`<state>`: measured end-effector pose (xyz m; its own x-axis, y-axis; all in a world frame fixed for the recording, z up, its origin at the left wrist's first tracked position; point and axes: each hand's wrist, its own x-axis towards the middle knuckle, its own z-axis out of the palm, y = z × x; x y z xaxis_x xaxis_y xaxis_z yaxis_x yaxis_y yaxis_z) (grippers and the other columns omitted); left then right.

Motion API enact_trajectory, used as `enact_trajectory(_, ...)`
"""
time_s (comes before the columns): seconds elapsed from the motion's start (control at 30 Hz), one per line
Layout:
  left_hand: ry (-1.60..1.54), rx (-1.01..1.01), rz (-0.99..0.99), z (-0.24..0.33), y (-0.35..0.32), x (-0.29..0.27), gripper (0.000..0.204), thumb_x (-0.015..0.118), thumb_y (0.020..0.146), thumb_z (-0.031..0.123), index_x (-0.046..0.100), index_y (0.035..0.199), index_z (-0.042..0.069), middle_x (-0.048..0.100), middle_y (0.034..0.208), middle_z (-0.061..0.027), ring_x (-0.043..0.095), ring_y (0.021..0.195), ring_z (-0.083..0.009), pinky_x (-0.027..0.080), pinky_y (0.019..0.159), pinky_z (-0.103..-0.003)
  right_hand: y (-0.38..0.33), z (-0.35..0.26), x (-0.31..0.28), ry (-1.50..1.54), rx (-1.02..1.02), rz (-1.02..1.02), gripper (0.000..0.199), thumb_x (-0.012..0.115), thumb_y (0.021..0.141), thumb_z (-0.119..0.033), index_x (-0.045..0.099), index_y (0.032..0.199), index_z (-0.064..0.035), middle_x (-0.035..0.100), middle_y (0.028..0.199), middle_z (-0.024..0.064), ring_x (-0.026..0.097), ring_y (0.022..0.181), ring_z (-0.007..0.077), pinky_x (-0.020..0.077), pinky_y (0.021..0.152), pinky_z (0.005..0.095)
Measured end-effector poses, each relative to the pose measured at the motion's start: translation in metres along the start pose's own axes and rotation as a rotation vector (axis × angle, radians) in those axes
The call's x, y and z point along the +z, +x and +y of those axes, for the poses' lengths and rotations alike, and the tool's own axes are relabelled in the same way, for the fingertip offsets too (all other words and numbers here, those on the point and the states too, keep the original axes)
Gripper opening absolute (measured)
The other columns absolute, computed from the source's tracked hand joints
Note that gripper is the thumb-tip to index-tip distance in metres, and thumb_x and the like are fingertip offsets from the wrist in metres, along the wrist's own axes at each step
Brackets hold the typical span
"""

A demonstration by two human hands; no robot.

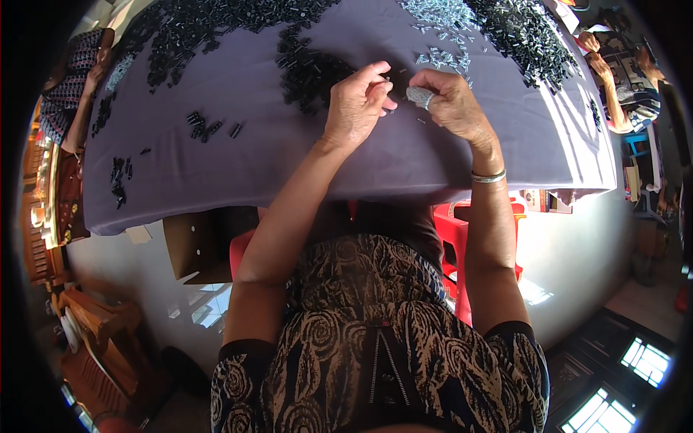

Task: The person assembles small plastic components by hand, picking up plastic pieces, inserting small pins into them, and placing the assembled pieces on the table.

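Over the purple-grey tablecloth, my left hand (358, 107) is raised with its thumb and fingers drawn together. Tiny dark bits show at its fingertips, too small to name. Close by on the right, my right hand (458, 108) is curled in a pinch, a grey wrapping (419, 97) around one of its digits. Whatever it grips is hidden by the fingers. A gap separates the two hands. Just beyond my left hand lies a heap of small black cylindrical pieces (307, 76). Silvery pieces (439, 58) are scattered past my right hand.
More black pieces (534, 47) are heaped at the far right and far left (180, 43). Small clusters (206, 128) lie at left. Other people's arms (613, 94) rest at both table sides. Below the near edge are a red stool (453, 234) and a cardboard box (191, 249).
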<state>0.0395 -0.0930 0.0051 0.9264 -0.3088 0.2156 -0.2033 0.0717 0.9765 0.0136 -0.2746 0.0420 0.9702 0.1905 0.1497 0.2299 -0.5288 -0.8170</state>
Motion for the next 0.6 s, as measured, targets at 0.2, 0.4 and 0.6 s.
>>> enact_trajectory(0.2, 0.189, 0.137, 0.141, -0.005, 0.003, 0.002, 0.029, 0.060, 0.080, -0.006, 0.058, 0.109, -0.003, 0.061, 0.088, -0.0121, 0.059, 0.063, -0.0119, 0.055, 0.055, -0.025, 0.001, 0.003, -0.008, -0.079, 0.031, 0.028, 0.024, 0.047, 0.075, 0.005, 0.064, 0.091, 0.0004, 0.062, 0.075, 0.0020, 0.053, 0.066, 0.0074, 0.0435, 0.059, 0.0231)
enact_trajectory(0.4, 0.188, 0.158, 0.183, -0.012, 0.004, -0.001, 0.027, 0.061, 0.084, 0.001, 0.059, 0.111, 0.002, 0.064, 0.090, -0.0065, 0.064, 0.065, -0.0103, 0.049, 0.049, -0.020, 0.000, 0.005, -0.024, 0.372, 0.066, 0.520, 0.020, 0.050, 0.081, 0.005, 0.064, 0.094, -0.0010, 0.064, 0.078, 0.0035, 0.057, 0.066, 0.0052, 0.0414, 0.049, 0.0192)
enact_trajectory(0.6, 0.138, 0.173, 0.226, -0.010, 0.003, 0.000, 0.026, 0.059, 0.085, 0.000, 0.059, 0.110, 0.003, 0.062, 0.088, -0.0054, 0.064, 0.065, -0.0097, 0.048, 0.048, -0.019, -0.013, 0.025, -0.058, 0.056, 0.121, 0.501, 0.014, 0.057, 0.081, -0.005, 0.067, 0.092, -0.0037, 0.067, 0.074, 0.0050, 0.060, 0.067, 0.0096, 0.0463, 0.059, 0.0244)
